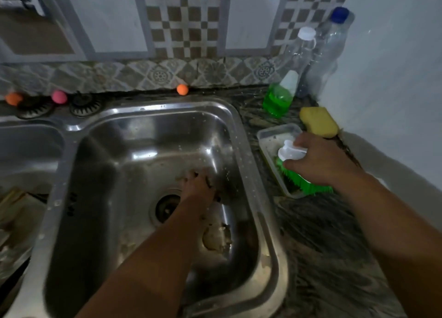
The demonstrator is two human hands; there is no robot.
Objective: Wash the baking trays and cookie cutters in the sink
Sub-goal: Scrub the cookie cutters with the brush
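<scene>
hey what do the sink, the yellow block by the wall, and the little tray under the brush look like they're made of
The shiny sink basin looks like stainless steel: silvery, with bright reflections. The yellow rounded block looks like a foam sponge: matte and soft-edged. The clear rectangular tray seems thin plastic, translucent with a rolled rim. The green-bristled brush with a white top, gripped by the right hand, also looks plastic.

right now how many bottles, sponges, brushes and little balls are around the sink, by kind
bottles: 3, one of green soap, two clear
sponge: 1
brush: 1, held by the right hand
little balls: 3, two orange, one pink
total: 8
</scene>
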